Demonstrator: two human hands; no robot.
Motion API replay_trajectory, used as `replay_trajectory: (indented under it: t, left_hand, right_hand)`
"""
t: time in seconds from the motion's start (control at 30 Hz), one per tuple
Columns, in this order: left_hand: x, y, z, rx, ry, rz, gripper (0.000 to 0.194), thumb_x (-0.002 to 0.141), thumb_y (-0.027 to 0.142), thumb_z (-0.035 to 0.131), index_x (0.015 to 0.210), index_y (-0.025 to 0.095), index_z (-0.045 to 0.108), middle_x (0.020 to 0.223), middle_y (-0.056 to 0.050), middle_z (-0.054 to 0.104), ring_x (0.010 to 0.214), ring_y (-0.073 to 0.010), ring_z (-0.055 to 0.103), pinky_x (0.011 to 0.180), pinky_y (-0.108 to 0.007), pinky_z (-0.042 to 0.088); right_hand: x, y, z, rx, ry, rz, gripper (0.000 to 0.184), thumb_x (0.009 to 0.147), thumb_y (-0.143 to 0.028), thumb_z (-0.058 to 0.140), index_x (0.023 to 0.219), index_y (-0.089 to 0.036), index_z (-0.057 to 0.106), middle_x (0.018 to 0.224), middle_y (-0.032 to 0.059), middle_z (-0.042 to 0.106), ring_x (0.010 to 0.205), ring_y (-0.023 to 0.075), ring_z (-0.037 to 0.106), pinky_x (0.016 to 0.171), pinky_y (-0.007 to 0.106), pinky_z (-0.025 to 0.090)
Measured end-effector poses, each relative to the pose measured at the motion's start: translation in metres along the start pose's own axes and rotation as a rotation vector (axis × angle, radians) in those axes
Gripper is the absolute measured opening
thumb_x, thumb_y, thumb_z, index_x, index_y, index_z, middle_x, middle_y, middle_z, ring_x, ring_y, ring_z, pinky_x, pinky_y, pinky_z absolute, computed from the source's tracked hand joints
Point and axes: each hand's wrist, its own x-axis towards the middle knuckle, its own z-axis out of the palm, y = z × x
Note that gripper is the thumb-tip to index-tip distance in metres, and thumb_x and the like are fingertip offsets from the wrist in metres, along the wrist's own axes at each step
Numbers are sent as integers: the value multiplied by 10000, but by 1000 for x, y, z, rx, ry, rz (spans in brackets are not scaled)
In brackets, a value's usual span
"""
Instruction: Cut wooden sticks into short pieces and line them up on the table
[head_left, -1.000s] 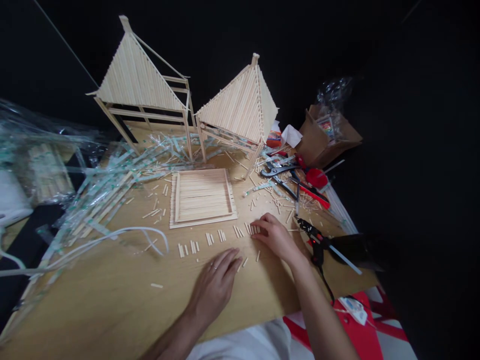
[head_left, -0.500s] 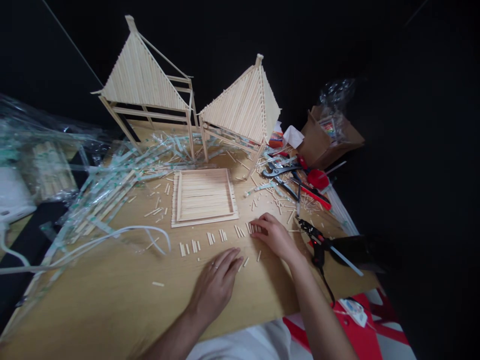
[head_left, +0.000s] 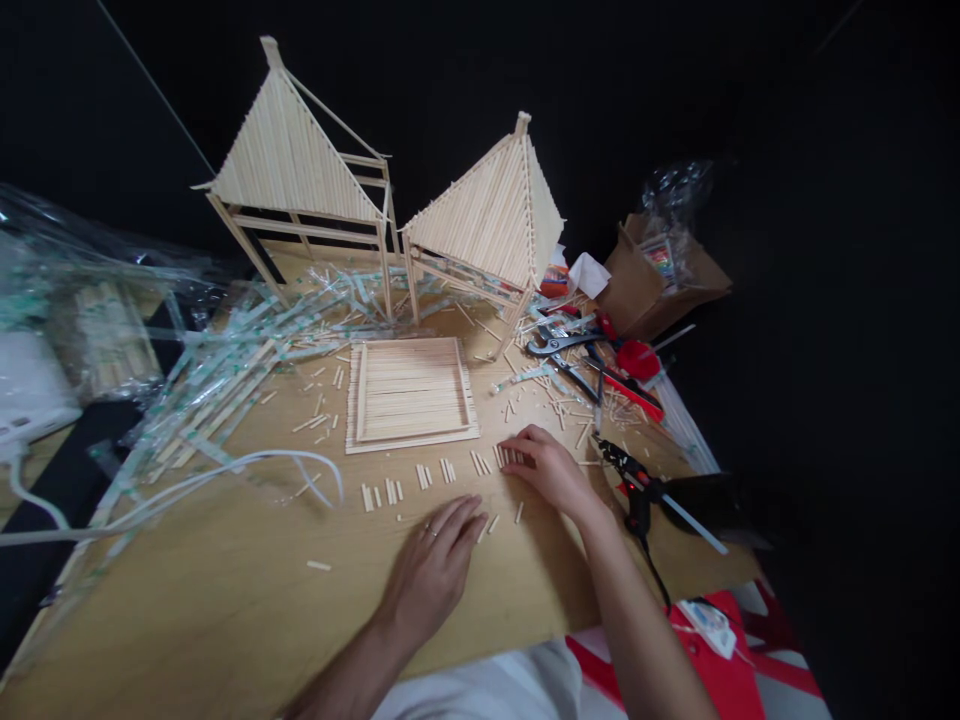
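Touching short sticks point(head_left: 498, 457) with narrowed right hand point(head_left: 541, 466), can't tell if gripping; spaced in clusters, apparently for separation. Resting left hand point(head_left: 435, 560) palm-down by loose pieces point(head_left: 493, 524), grip unseen.

- cardboard box point(head_left: 626, 280) at the back right, flaps open, clear plastic bag point(head_left: 677, 185) bunched up out of the top
- crumpled white paper point(head_left: 589, 275) just left of it, next to an orange packet point(head_left: 555, 281)
- pliers point(head_left: 553, 347) lying with their jaws apart
- tons of clear wrappers point(head_left: 217, 365) with green print, piled on the left
- white cable point(head_left: 225, 467) looping across the table point(head_left: 247, 620)
- some red fabric-looking thing point(head_left: 709, 645) past the near right edge, can't tell what
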Motion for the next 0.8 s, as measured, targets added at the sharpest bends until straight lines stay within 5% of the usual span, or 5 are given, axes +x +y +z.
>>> replay_trajectory:
  t: [0.27,0.5,0.8]
  left_hand:
    - [0,0,-1,-1,8,-11,405,863,56,356,1206,183,529,1277,-72,547,1200,-200,464,973,-366,446]
    - [12,2,-1,101,-20,-173,404,859,105,426,1253,166,495,1332,-76,502,1268,-255,379,1037,-441,358]
    - [33,15,0,150,-14,-204,213,882,209,437,1028,148,580,1312,-104,513,1282,-279,361,1049,-467,313]
  right_hand:
    - [0,-7,-2,-14,19,-13,298,765,-235,682,1062,-242,653,915,33,579,874,173,557,766,275,447]
    - [4,-19,3,-67,-60,-112,339,756,-146,671,1072,-264,646,956,36,580,929,182,543,805,286,451]
    - [7,-14,10,-69,-54,-136,268,770,-200,670,1032,-255,664,937,35,591,911,174,551,791,286,455]
